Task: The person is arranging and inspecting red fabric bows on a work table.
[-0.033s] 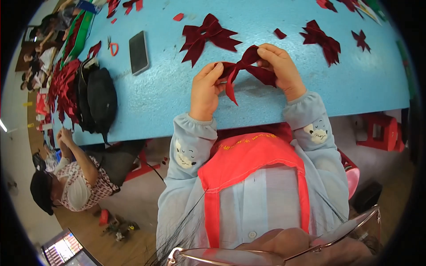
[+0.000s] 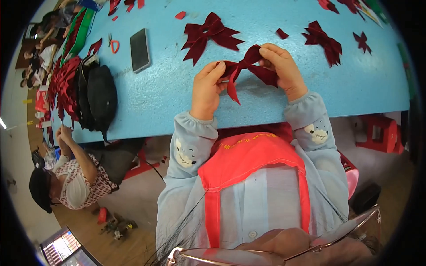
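Between my two hands, just above the near edge of the blue table, a dark red velvet bow [image 2: 245, 64] is held up with one pointed tail hanging down. My left hand [image 2: 207, 88] is closed on its left loop, thumb on top. My right hand [image 2: 284, 68] pinches the right loop between thumb and fingers, and part of that side is hidden behind them. Beyond my hands lies a larger layered red bow [image 2: 210, 36]. To the right are another layered bow [image 2: 324, 42] and a small bow [image 2: 362, 42].
On the blue table [image 2: 164, 102] lie a phone [image 2: 140, 51], orange-handled scissors [image 2: 115, 46], a black bag [image 2: 101, 95] and a heap of red ribbon [image 2: 65, 88]. A green tray [image 2: 84, 33] stands far left. A person [image 2: 73, 177] sits at my left. Red stools [image 2: 381, 133] stand at right.
Hardly anything differs. The whole view has shifted by a few pixels, and both hands keep the same hold on the bow.
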A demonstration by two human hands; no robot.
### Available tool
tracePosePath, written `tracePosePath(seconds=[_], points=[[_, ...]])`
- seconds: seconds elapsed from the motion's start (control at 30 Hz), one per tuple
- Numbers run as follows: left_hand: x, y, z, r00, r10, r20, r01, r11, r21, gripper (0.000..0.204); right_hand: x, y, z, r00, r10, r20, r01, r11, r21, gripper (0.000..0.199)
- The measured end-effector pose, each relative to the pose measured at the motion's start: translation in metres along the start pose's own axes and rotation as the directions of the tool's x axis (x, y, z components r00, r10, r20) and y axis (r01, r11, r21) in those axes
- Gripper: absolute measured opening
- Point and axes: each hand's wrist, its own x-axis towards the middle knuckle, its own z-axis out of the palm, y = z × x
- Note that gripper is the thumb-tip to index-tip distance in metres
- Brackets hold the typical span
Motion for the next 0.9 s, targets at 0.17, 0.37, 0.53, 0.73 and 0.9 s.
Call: tracePosePath(seconds=[0.17, 0.37, 0.53, 0.73, 0.9], points=[[-0.007, -0.001, -0.02, 0.999, 0.038, 0.029, -0.039, 0.999, 0.023, 0.021, 0.004, 0.015, 0.012, 0.999, 0.027, 0.042, -0.026, 0.999, -0.028, 0.014], [-0.005, -0.003, -0.03, 0.996, 0.07, 0.054, -0.075, 0.993, 0.091, 0.023, -0.004, 0.007, 0.023, 0.985, -0.041, 0.167, 0.047, 0.998, -0.03, 0.031], [-0.005, -0.003, -0.025, 0.997, 0.069, 0.043, -0.07, 0.997, 0.04, 0.023, 0.001, 0.009, 0.02, 0.975, -0.057, 0.215, 0.054, 0.998, 0.016, 0.039], [-0.003, -0.01, -0.019, 0.997, 0.066, 0.036, -0.068, 0.996, 0.06, 0.023, 0.008, 0.011, 0.01, 0.98, 0.012, 0.199, -0.018, 1.0, 0.026, 0.028], [-0.003, -0.009, -0.01, 0.997, 0.037, 0.067, -0.041, 0.997, 0.061, 0.022, 0.005, 0.012, 0.011, 0.984, -0.084, 0.155, 0.09, 0.995, -0.03, 0.022]])
